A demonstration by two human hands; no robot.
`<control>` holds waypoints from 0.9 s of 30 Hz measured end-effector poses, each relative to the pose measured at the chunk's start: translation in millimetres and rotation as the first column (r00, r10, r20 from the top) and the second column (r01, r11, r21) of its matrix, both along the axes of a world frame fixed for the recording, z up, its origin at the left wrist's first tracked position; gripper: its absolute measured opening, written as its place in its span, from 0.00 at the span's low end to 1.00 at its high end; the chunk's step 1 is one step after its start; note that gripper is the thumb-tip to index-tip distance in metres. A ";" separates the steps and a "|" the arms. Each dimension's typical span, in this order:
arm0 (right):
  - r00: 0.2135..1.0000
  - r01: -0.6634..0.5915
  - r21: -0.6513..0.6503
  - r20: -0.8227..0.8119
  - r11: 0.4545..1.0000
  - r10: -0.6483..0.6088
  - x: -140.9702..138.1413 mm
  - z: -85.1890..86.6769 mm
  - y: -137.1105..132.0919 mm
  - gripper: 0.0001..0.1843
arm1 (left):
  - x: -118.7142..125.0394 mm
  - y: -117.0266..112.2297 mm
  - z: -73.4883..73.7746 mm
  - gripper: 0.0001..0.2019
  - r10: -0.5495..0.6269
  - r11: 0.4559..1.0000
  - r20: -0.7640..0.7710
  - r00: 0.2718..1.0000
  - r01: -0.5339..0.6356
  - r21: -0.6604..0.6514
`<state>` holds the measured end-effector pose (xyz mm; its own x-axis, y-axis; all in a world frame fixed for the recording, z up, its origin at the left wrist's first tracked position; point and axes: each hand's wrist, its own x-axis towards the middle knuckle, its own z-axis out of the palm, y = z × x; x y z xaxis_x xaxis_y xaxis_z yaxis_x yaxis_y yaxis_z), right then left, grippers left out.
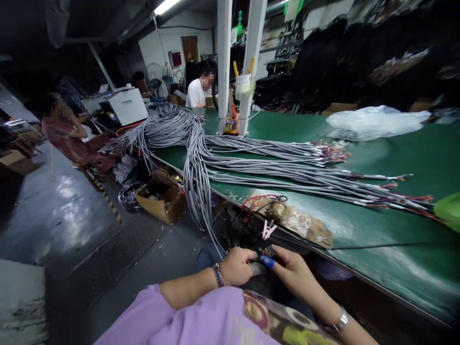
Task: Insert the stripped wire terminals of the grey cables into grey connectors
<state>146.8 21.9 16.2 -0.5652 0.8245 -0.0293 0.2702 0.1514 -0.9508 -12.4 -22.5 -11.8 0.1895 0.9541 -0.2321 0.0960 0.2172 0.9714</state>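
My left hand [237, 264], closed, grips a grey cable [216, 243] that runs down from the bundle at the table's edge. Its thumb and fingers meet my right hand [293, 272] in front of my lap. The right hand's fingers are pinched together, with wrapping on fingertips and a blue band on one finger. What sits between those fingertips is dark and too small to make out. Just above the hands, a pink clip [268, 230] sticks out from the table edge. Many grey cables [258, 165] lie across the green table [362, 227], their stripped coloured wire ends pointing right.
A worn padded board [300, 221] with red and black leads lies along the table edge. White posts [224, 62] rise from the table. A clear plastic bag [377, 122] lies at the back. An open cardboard box [163, 199] stands below. Two people sit farther off.
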 end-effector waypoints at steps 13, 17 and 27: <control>0.891 0.203 -0.344 -0.323 0.917 -0.318 -6.3 -6.7 -11.2 0.16 | 9.8 -2.7 6.6 0.16 0.301 0.949 0.335 0.893 -0.248 -0.193; 0.877 0.236 -0.337 -0.331 0.911 -0.350 -3.5 -10.8 -10.5 0.16 | 13.1 -1.9 7.6 0.16 0.299 0.949 0.344 0.890 -0.238 -0.208; 0.933 0.143 -0.255 -0.287 0.956 -0.216 2.6 -9.3 -4.6 0.15 | 14.5 -0.8 11.0 0.15 0.287 0.953 0.234 0.929 -0.253 -0.165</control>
